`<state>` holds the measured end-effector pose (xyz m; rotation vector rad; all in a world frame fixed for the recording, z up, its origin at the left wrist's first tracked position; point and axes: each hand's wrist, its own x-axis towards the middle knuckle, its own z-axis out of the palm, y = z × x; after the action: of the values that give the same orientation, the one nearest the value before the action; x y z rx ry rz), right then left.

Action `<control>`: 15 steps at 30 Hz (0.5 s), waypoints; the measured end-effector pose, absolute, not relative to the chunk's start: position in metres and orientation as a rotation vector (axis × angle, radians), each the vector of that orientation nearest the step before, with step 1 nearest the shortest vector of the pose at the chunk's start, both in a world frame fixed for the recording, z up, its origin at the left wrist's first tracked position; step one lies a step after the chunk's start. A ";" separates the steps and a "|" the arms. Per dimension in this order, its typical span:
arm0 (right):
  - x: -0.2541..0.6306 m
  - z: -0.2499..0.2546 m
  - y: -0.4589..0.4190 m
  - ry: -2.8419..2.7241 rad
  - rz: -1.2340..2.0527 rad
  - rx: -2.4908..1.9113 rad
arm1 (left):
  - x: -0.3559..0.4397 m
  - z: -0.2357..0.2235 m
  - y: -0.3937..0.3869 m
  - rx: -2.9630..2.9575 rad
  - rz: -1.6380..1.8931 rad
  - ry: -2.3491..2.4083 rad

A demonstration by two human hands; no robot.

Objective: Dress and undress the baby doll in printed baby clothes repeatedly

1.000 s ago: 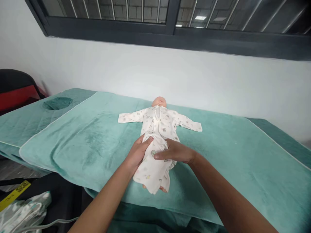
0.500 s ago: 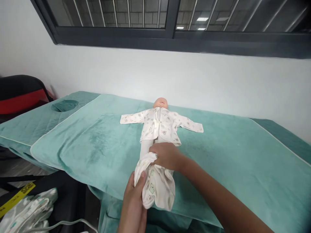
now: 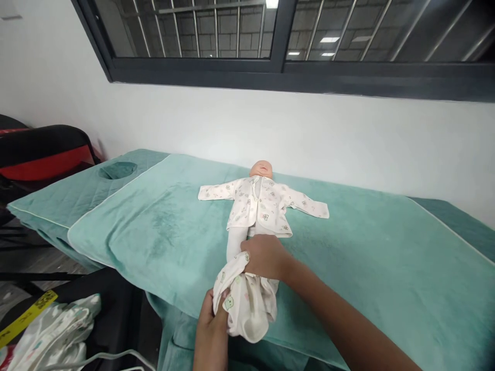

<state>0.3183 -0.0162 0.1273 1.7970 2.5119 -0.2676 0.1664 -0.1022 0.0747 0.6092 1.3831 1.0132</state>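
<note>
A baby doll (image 3: 262,169) lies on its back, head toward the wall, its arms spread in a white printed shirt (image 3: 258,206). White cloth covers its upper legs below the shirt hem. Bunched around the lower legs are white printed baby pants (image 3: 247,309). My left hand (image 3: 214,314) grips the pants' left edge near the table's front, thumb on top. My right hand (image 3: 266,256) is closed on the upper edge of the pants, over the doll's legs. The doll's feet are hidden by the fabric.
A green blanket (image 3: 359,247) covers the bed, which has a face hole (image 3: 118,170) at the left. Folded printed cloths (image 3: 58,330), a yellow strip (image 3: 27,317) and a pale cable (image 3: 112,355) lie at lower left. A black and red chair (image 3: 46,154) stands beyond.
The pants' waist has come down from the shirt to the lower legs, baring the white-covered thighs. My left hand moved down toward the table's front edge; my right hand now grips the waistband.
</note>
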 end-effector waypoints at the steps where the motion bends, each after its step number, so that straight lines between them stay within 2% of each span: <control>1: 0.320 0.125 -0.017 2.535 -0.290 1.829 | 0.167 0.076 -0.099 0.571 1.035 1.347; 4: 0.324 0.121 -0.018 2.622 -0.438 1.929 | 0.169 0.077 -0.089 0.517 1.071 1.248; 6: 0.328 0.122 -0.019 2.657 -0.648 1.966 | 0.168 0.075 -0.083 0.580 1.066 1.245; 11: 0.342 0.134 -0.018 2.600 -1.356 1.823 | 0.157 0.068 -0.059 1.051 1.123 1.326; 15: 0.346 0.136 -0.013 2.533 -1.610 1.754 | 0.146 0.060 -0.023 1.425 1.137 1.282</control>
<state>0.3463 -0.0129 0.1358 1.7537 2.5333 -1.6101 0.1464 -0.0232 0.0599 1.4255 1.2822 1.1369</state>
